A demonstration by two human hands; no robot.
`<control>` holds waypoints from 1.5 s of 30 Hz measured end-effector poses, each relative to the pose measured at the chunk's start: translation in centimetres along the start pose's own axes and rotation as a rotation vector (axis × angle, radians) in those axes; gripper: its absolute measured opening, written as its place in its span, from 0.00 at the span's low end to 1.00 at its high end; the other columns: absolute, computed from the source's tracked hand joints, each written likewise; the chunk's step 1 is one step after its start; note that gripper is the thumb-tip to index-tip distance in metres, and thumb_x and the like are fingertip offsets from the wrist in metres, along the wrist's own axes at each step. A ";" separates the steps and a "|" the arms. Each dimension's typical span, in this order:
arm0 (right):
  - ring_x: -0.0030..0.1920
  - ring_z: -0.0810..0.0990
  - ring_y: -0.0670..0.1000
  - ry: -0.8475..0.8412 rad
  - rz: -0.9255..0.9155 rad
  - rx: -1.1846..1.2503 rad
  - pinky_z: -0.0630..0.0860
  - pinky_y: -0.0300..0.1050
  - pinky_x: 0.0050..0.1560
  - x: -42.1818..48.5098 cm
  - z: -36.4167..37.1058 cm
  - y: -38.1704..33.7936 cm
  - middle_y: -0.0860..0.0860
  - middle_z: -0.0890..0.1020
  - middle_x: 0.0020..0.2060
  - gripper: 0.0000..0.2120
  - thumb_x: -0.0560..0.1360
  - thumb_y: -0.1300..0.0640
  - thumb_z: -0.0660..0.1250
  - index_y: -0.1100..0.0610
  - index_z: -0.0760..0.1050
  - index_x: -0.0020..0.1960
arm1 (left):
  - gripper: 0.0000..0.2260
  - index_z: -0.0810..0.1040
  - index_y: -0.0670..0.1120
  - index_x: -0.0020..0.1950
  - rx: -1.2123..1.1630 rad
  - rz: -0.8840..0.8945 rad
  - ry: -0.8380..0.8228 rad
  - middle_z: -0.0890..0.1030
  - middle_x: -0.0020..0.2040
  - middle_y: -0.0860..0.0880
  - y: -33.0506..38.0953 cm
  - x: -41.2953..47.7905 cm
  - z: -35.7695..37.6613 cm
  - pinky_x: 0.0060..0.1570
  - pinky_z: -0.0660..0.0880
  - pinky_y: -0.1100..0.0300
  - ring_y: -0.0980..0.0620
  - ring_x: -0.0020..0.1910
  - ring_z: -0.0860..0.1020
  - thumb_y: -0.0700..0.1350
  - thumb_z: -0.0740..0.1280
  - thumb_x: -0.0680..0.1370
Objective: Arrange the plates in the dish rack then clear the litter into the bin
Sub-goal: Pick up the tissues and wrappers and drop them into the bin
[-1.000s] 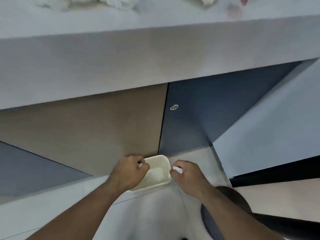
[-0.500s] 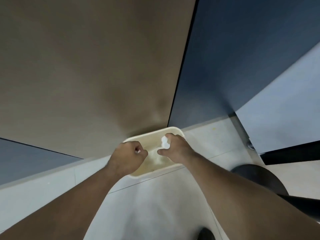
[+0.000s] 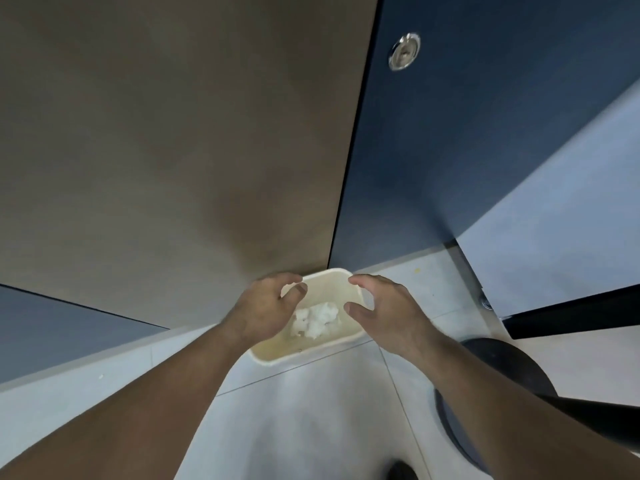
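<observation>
Crumpled white litter (image 3: 317, 318) inside cream bin (image 3: 277, 353), hands empty above rim.

Located at bin bottom, bin standing on floor (image 3: 311, 427) against cabinet panel (image 3: 173, 150). Flanked above by left hand (image 3: 265, 306) and right hand (image 3: 384, 306), fingers spread apart, gripping nothing (no scrap visible in either). Positioned straight down between both hands, equally near each. Judged deposited; withdraw upward, then check for further litter.
</observation>
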State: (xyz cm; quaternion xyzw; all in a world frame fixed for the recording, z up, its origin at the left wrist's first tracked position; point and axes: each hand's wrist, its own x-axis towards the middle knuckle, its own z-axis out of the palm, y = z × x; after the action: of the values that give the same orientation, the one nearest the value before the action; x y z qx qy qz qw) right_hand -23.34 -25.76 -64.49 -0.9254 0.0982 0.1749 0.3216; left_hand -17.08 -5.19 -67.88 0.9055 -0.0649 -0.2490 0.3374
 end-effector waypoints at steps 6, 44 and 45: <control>0.61 0.71 0.43 0.050 -0.031 0.021 0.67 0.37 0.59 -6.0 -9.3 -4.8 0.40 0.75 0.62 0.16 0.79 0.46 0.62 0.46 0.72 0.66 | 0.15 0.77 0.57 0.56 0.068 0.233 0.045 0.77 0.52 0.63 8.2 -7.9 -7.0 0.53 0.75 0.57 0.61 0.49 0.77 0.61 0.59 0.77; 0.55 0.76 0.42 0.536 -0.279 0.058 0.73 0.39 0.58 -17.7 -51.2 -25.0 0.40 0.79 0.53 0.11 0.78 0.48 0.65 0.49 0.77 0.59 | 0.10 0.78 0.55 0.55 0.135 0.641 0.449 0.78 0.50 0.60 47.8 -17.5 -36.5 0.48 0.74 0.61 0.61 0.48 0.76 0.57 0.62 0.78; 0.55 0.76 0.42 0.539 -0.271 0.056 0.73 0.39 0.58 -17.3 -51.3 -25.1 0.40 0.79 0.53 0.11 0.78 0.48 0.65 0.49 0.77 0.59 | 0.10 0.78 0.55 0.55 0.132 0.645 0.445 0.77 0.51 0.60 47.8 -16.9 -36.6 0.48 0.73 0.62 0.62 0.47 0.76 0.57 0.62 0.78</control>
State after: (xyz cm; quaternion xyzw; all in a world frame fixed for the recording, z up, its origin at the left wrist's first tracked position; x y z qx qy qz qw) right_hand -18.46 -37.39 -6.22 -0.9340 0.0603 -0.1241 0.3297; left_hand -11.20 -15.67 -6.50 0.8902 -0.2872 0.0769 0.3451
